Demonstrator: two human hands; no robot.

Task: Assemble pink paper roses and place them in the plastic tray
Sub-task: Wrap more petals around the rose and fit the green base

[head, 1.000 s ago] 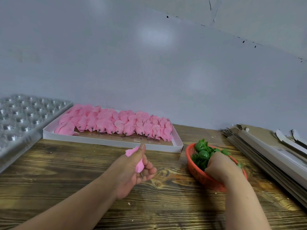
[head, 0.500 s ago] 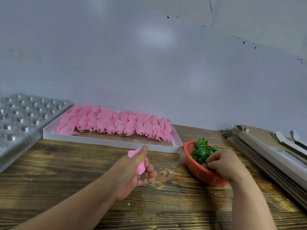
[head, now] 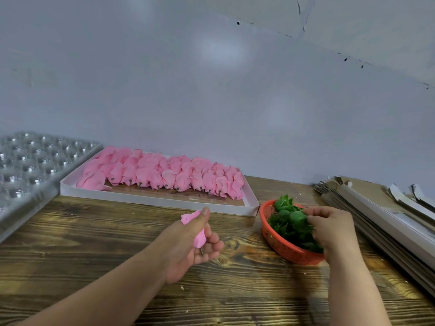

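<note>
Wooden table (head: 94,243), left hand (head: 188,245) gripping pink rose (head: 200,236), right hand (head: 334,227) in orange basket (head: 282,248)

I see one pink rose (head: 199,234) upright, stub down; more roses (head: 162,174) rowed in white box (head: 155,200); plastic tray (head: 28,165) far left.

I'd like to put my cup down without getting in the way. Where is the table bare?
Bare wood lies in front of the white box, between the plastic tray and the left hand. It is crowded around the orange basket, where the right hand works beside the cardboard stack.
</note>
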